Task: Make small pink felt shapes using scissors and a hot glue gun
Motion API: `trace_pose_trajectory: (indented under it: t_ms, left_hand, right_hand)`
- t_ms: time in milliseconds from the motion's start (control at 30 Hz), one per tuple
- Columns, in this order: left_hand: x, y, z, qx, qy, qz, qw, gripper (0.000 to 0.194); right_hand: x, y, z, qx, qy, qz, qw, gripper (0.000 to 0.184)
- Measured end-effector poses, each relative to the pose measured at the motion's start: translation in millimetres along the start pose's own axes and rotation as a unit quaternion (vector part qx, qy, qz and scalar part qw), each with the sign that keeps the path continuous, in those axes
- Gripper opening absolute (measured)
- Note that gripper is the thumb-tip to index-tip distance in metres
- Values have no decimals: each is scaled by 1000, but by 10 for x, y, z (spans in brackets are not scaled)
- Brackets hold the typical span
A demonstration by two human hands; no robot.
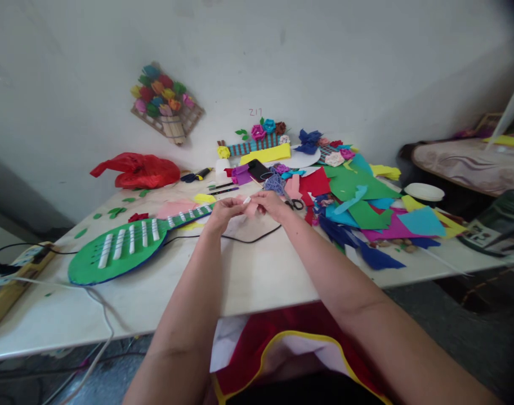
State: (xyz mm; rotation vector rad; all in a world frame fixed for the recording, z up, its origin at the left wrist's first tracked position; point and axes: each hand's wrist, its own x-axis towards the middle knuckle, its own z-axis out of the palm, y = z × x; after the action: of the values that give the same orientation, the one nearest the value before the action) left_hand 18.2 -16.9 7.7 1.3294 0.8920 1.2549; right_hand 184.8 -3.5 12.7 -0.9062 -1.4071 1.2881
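Note:
My left hand [226, 212] and my right hand [272, 205] meet over the middle of the table, fingers pinched. Between them is a small piece of pink crepe paper [251, 210], with a small white bit [247, 199] at its upper edge that I cannot identify. Both hands appear to grip the pink paper; fingers partly cover it. Left of my left hand lies a green guitar-shaped craft [142, 257] with white rolled strips across it, its neck reaching close to that hand. A pair of black-handled scissors [296, 205] lies just beyond my right wrist.
A pile of coloured paper [358, 194] covers the table's right side, near a large glass jar [499, 222]. A red plastic bag [142, 171] lies at the back left. A power strip [20, 284] sits at the left edge; a black cable [250, 242] crosses below my hands.

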Motion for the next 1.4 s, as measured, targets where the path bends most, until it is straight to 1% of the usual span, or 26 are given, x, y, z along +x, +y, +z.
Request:
trace_pose_trajectory:
  t_ms: [67, 133, 233, 300, 367, 433, 500, 667, 733, 800, 900, 933, 1000, 1100, 1233, 1333, 1400]
  left_hand:
    - [21, -10, 8, -18, 34, 18, 999, 29]
    - [39, -18, 9, -38, 59, 37, 997, 28]
    - [50, -22, 5, -62, 74, 52, 994, 28]
    - [45, -18, 5, -63, 78, 47, 994, 27]
    - [33, -11, 8, -52, 69, 38, 996, 27]
    - [20, -4, 15, -39, 44, 33, 998, 28]
    - [11, 0, 20, -27, 26, 28, 999, 30]
    - [13, -7, 18, 2, 17, 28, 999, 37]
    - [14, -8, 13, 6, 15, 37, 999, 40]
    - [9, -3, 11, 7, 19, 45, 999, 48]
    - [-3, 13, 15, -9, 11, 31, 999, 58]
    - [-7, 17, 17, -17, 1, 21, 1000, 56]
    - [-11, 20, 19, -28, -16, 1, 999, 47]
    - [-6, 7, 16, -34, -8, -9, 999, 35]
    - [3, -11, 2, -38, 3, -5, 999, 34]
    - [-6, -4, 0, -21, -7, -10, 1000, 35]
    - [-17, 7, 4, -8, -20, -12, 1000, 35]
  right_hand:
    - [-2, 3, 1, 25, 5, 10, 1000, 20]
    - [-8, 10, 16, 37, -8, 13, 999, 25]
    - [-23, 17, 82, 21, -35, 3, 999, 29]
    - [-35, 16, 138, -2, -28, -11, 1000, 31]
    - [-41, 14, 178, -19, -7, -21, 1000, 33]
    - [-38, 18, 188, -29, 10, -25, 999, 32]
    - [-25, 30, 171, -25, 15, -32, 999, 30]
    - [5, 59, 121, -1, 12, -52, 999, 30]
    - [5, 56, 122, 2, 21, -45, 999, 28]
    - [0, 45, 131, 9, 30, -34, 999, 26]
    - [-4, 35, 142, 24, 45, -25, 998, 25]
    - [-4, 35, 143, 29, 48, -25, 998, 25]
    - [1, 41, 143, 40, 50, -27, 998, 25]
    - [8, 54, 135, 47, 46, -22, 998, 26]
    - [7, 54, 103, 37, 31, -7, 999, 25]
    - [6, 46, 70, 40, -6, -5, 999, 25]
    - [10, 45, 53, 40, -14, -9, 999, 24]
